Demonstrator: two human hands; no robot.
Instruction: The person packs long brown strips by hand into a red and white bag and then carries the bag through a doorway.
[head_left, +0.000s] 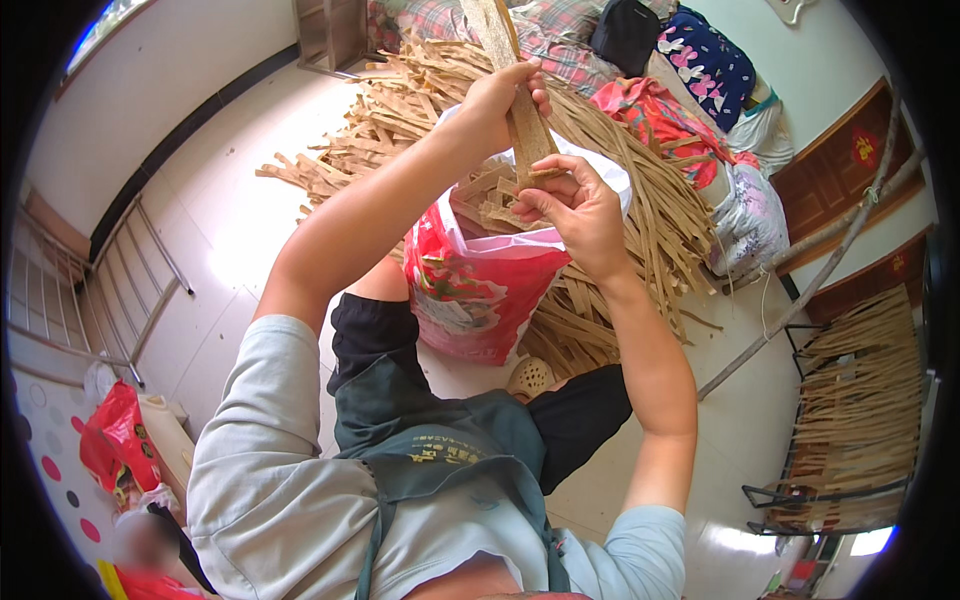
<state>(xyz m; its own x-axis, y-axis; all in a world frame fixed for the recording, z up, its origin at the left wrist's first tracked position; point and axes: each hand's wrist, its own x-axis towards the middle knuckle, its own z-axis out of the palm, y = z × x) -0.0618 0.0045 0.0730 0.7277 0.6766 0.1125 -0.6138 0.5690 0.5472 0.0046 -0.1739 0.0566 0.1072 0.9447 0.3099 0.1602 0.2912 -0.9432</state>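
Note:
A long, flat, tan dried strip (531, 133) runs up and away from me over a red and white plastic sack (484, 300). My left hand (504, 101) grips the strip higher up, its thumb lying across it. Lower down, my right hand (574, 199) pinches the strip's near end between thumb and fingers, above the sack's mouth. Short broken pieces of strip (491, 199) lie inside the open sack, which stands between my knees. A big heap of similar long strips (645, 202) spreads over the floor behind and beside the sack.
Fabric bundles and a black bag (626, 34) lie beyond the heap. Wooden poles (810, 281) lean at the right, near a rack hung with strips (855, 405). A metal rack (142, 277) and a red plastic bag (120, 435) are at the left.

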